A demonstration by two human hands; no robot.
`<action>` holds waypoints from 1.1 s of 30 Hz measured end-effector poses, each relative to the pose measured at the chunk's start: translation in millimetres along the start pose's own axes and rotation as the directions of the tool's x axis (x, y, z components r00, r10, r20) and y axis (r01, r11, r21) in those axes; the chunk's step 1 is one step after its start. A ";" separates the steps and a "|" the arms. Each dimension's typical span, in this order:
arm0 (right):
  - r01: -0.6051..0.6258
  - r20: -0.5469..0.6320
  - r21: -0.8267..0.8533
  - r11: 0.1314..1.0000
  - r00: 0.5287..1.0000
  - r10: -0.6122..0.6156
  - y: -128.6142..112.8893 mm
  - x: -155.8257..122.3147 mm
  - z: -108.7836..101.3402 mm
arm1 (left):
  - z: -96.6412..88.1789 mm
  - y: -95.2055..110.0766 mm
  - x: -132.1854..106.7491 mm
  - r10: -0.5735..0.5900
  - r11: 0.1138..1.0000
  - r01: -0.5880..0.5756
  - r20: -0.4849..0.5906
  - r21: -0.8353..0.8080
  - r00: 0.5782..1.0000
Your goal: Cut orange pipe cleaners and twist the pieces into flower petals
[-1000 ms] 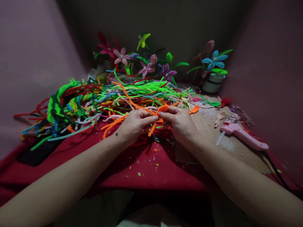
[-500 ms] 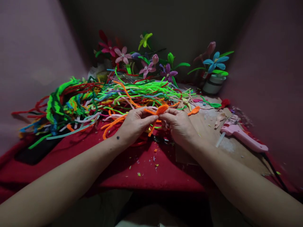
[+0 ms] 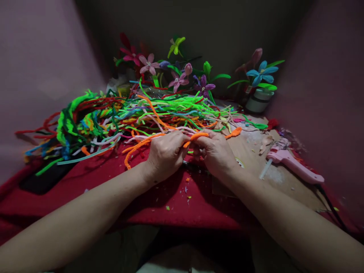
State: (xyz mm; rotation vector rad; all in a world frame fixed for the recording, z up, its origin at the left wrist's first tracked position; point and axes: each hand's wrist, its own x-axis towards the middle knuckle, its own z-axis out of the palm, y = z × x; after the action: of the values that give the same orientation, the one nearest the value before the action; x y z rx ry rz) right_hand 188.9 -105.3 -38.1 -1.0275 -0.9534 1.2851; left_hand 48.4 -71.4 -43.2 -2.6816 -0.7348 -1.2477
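A heap of pipe cleaners (image 3: 170, 110) lies far, a glue gun (image 3: 292, 165) right. Near the heap, the left hand (image 3: 167, 152) and right hand (image 3: 218, 153) pinch an orange strip (image 3: 199, 135), which they partly hide.

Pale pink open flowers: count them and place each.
2: upper flower at back, left of centre; lower flower to its right, beside the purple flower. Others may be hidden.

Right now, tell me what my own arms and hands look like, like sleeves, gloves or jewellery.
Your left hand and right hand are bare, without gloves. Neither the left forearm nor the right forearm shows a sleeve, watch or bracelet. Some fingers are hidden.
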 end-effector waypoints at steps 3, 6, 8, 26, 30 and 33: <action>-0.017 -0.017 -0.109 0.994 1.000 0.015 -4.7 -3.3 2.5 | 0.4 -1.7 -1.8 0.048 0.993 -0.052 0.032 0.106 0.998; 0.012 -0.023 -0.241 0.970 1.000 -0.018 -7.0 -4.9 2.4 | 1.5 -1.3 -3.7 0.086 0.980 -0.095 0.057 0.173 0.995; 0.064 -0.060 -0.341 0.938 0.994 -0.090 -6.4 -5.2 1.1 | 2.0 0.4 -3.8 0.090 0.981 -0.101 0.070 0.166 0.993; -0.078 0.054 0.111 0.991 0.996 0.073 2.3 3.0 -1.0 | 1.4 2.8 5.2 -0.331 0.865 0.356 0.131 -0.354 0.935; -0.061 0.075 0.075 0.995 0.996 0.056 3.0 1.8 -0.1 | 4.1 0.3 -1.5 0.018 0.999 -0.018 0.007 0.033 1.000; 0.032 0.014 -0.113 0.993 0.999 -0.031 0.2 -2.2 1.2 | 3.8 -0.7 -3.1 0.060 0.994 -0.062 0.016 0.090 0.998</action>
State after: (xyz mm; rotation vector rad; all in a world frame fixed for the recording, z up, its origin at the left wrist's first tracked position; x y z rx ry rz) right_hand 187.5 -107.5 -38.0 -1.0886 -1.0575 1.2238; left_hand 49.1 -70.9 -48.1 -2.6210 -0.6883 -1.1549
